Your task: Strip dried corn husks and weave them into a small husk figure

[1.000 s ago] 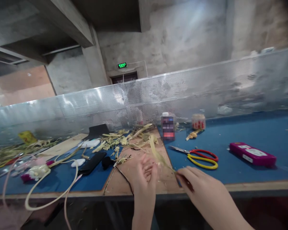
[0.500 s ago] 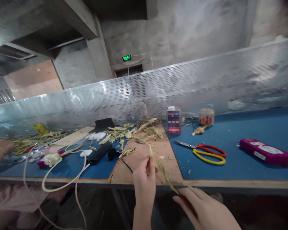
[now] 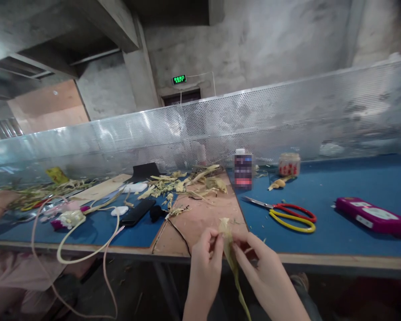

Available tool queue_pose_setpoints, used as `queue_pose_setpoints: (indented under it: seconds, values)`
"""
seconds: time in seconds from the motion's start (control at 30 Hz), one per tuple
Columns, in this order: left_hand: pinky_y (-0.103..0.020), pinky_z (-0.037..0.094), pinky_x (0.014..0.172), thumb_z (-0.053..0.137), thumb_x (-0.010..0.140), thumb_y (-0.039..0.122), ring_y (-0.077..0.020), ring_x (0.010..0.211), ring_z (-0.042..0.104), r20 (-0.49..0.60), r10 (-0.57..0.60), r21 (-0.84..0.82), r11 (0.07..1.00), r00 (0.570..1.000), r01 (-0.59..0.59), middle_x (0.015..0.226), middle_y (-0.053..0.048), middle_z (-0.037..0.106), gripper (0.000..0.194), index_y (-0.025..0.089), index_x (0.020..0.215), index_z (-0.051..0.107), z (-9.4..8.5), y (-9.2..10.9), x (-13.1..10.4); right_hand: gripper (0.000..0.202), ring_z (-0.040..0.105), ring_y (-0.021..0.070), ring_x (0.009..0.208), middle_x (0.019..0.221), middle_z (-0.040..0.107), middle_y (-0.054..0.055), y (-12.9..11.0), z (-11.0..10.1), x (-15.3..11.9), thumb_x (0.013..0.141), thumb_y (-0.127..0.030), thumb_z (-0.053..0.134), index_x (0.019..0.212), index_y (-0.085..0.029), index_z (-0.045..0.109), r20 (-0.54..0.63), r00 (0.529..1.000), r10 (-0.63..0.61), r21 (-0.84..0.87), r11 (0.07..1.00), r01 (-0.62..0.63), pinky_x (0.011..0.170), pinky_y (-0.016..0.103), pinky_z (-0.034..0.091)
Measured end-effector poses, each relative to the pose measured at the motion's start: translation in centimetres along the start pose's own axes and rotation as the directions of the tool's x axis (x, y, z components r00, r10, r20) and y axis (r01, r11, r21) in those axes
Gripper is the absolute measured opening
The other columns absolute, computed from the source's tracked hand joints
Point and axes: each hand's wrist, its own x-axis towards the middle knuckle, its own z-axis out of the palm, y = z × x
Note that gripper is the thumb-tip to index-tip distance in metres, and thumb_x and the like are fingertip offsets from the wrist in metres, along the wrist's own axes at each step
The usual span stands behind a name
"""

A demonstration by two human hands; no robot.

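Observation:
A thin, pale yellow-green strip of dried plant leaf hangs down over the table's front edge, its wider pale end up. My left hand pinches it near that upper end from the left. From the right, the fingers of my right hand are closed on its other edge, close to the left fingertips. Behind the hands lies a brown board with a heap of similar dried strips at its far end. Scissors with one red and one yellow handle lie to the right.
A purple device, a glass jar and a blurred-out bottle stand on the blue table. Left are a black phone, looping pale cords and another person's hand. A perforated metal screen runs behind.
My right hand has moved up and left along the strip to meet my left hand. The strip's lower end now hangs loose below them.

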Motion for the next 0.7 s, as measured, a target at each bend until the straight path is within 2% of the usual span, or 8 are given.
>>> queue_pose_setpoints:
  seconds: [0.07,0.17,0.3,0.4,0.57,0.7]
  values:
    - [-0.018,0.036,0.057,0.046,0.082,0.031,-0.0098,0.06,0.044,-0.003,-0.041,-0.076,0.996,0.999,0.04,0.063,0.002,0.047,0.019,0.016,0.07,0.051,0.0,0.0,0.1,0.023,0.055,0.0145,0.07,0.079,0.06,0.004,0.2,-0.1,-0.2,0.083,-0.034,0.046,0.093,-0.018,0.059,0.053,0.997,0.049,0.134,0.989,-0.055,0.064,0.023,0.045]
    - [-0.018,0.033,0.054,0.046,0.082,0.031,-0.0084,0.057,0.038,0.055,-0.109,-0.173,0.978,0.992,0.117,0.06,0.003,0.04,0.023,0.015,0.066,0.048,0.1,-0.4,0.2,0.026,0.052,0.0133,0.068,0.074,0.058,0.002,0.9,-0.3,-0.3,0.081,-0.038,0.05,0.092,-0.017,0.059,0.121,0.986,0.114,0.293,0.945,-0.145,0.063,0.022,0.043]
    - [-0.018,0.032,0.051,0.045,0.082,0.033,-0.008,0.054,0.037,0.105,-0.134,-0.21,0.965,0.985,0.154,0.059,0.004,0.04,0.023,0.016,0.068,0.048,0.3,-0.7,0.0,0.027,0.047,0.0103,0.06,0.066,0.052,-0.001,1.5,-0.2,-0.5,0.075,-0.041,0.058,0.083,-0.015,0.059,0.142,0.974,0.175,0.448,0.867,-0.221,0.055,0.02,0.039]
    - [-0.019,0.034,0.053,0.045,0.082,0.034,-0.0084,0.055,0.04,0.11,-0.142,-0.234,0.958,0.984,0.164,0.06,0.003,0.042,0.023,0.016,0.069,0.049,0.5,-0.5,-0.2,0.027,0.047,0.0103,0.06,0.067,0.052,0.0,1.5,0.2,-0.8,0.074,-0.041,0.059,0.084,-0.016,0.057,0.121,0.976,0.179,0.538,0.815,-0.216,0.055,0.02,0.04]
    - [-0.019,0.037,0.058,0.049,0.08,0.035,-0.0098,0.06,0.045,-0.047,-0.089,-0.122,0.989,0.995,0.083,0.063,0.002,0.049,0.022,0.015,0.071,0.053,0.5,-0.5,-0.1,0.028,0.055,0.0135,0.07,0.075,0.056,0.001,0.7,1.0,-1.3,0.076,-0.035,0.057,0.099,-0.019,0.055,0.019,0.989,0.148,0.42,0.896,-0.142,0.065,0.022,0.047]
    - [-0.02,0.039,0.058,0.05,0.079,0.034,-0.0112,0.061,0.049,-0.08,-0.07,-0.082,0.995,0.994,0.063,0.065,0.001,0.053,0.021,0.015,0.072,0.055,0.2,-0.7,-0.1,0.04,0.059,0.0157,0.079,0.092,0.059,0.005,0.6,1.2,-1.5,0.077,-0.032,0.054,0.115,-0.021,0.048,0.058,0.993,0.104,0.363,0.924,-0.118,0.074,0.026,0.05]
